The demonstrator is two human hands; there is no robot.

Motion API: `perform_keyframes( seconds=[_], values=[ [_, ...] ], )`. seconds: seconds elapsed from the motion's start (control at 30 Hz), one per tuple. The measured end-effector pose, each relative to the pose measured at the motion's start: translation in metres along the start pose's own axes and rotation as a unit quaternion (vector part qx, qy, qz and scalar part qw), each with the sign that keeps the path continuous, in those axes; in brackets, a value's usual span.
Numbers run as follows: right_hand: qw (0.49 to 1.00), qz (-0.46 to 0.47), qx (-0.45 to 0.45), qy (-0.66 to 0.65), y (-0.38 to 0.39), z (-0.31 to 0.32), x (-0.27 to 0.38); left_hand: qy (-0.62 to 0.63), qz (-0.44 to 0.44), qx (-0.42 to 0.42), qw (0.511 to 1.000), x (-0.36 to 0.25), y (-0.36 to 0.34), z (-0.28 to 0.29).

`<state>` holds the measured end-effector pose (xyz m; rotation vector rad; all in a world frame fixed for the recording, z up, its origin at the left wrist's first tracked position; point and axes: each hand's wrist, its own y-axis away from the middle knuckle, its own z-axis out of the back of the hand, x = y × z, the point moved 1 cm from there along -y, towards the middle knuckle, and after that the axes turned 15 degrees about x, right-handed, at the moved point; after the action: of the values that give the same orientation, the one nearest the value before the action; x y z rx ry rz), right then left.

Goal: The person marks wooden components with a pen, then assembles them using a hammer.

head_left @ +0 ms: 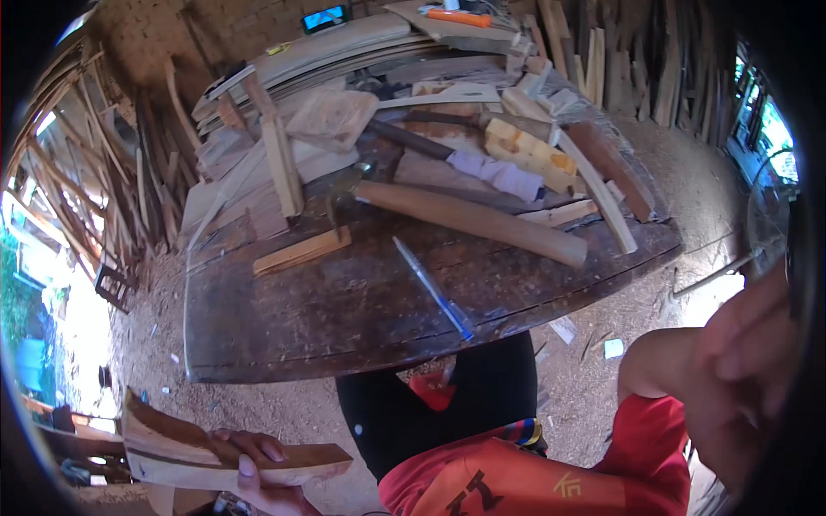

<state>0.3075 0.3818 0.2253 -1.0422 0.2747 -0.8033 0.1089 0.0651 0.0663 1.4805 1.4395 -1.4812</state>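
Observation:
At the lower left, my left hand (262, 460) is closed round a curved, carved piece of wood (172, 443), thumb and fingers on its narrower end. The wood is off the table, beyond its near left corner. My right hand (744, 344) is raised close to the camera at the right edge. It looks blurred and partly cut off, so its fingers and anything in them are unclear. On the workbench (284, 335) lie a blue pen (434, 292), a short wood strip (301, 251) and a hammer-like tool with a thick wooden handle (473, 222).
Behind these lie a dark metal tool with a cloth-wrapped handle (495, 174), a yellowish block (529, 155) and wood offcuts (331, 116). Stacked boards (344, 52), an orange-handled tool (460, 17) and a lit screen (323, 19) are farther back. Timber (671, 77) leans against the walls.

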Motion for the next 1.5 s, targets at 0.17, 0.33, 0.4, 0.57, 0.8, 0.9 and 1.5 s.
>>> perform_keyframes(
  seconds=[0.17, 0.33, 0.4, 0.57, 0.8, 0.9, 1.5],
  values=[
    [0.961, -0.237, -0.091, 0.108, 0.028, -0.025, -0.05, 0.043, -0.104, 0.01, 0.994, -0.008, -0.028, -0.014],
    [0.874, -0.426, -0.14, 0.186, 0.08, -0.052, -0.11, 0.157, -0.243, 0.356, 0.889, -0.038, -0.061, -0.018],
    [0.869, -0.452, -0.168, 0.112, 0.095, -0.052, -0.111, 0.157, -0.288, 0.202, 0.923, -0.043, -0.066, -0.025],
    [0.877, -0.428, -0.154, 0.156, 0.107, -0.033, -0.111, 0.144, -0.269, 0.215, 0.928, -0.047, -0.089, -0.061],
    [0.856, -0.469, -0.19, 0.108, 0.119, -0.024, -0.126, 0.093, -0.267, 0.264, 0.922, -0.049, -0.11, -0.096],
    [0.856, -0.473, -0.185, 0.091, 0.121, -0.026, -0.123, 0.048, -0.282, 0.182, 0.941, -0.042, -0.115, -0.102],
    [0.842, -0.538, -0.02, -0.029, 0.113, -0.008, -0.115, -0.067, -0.199, 0.127, 0.969, 0.0, -0.132, -0.119]
  ],
)
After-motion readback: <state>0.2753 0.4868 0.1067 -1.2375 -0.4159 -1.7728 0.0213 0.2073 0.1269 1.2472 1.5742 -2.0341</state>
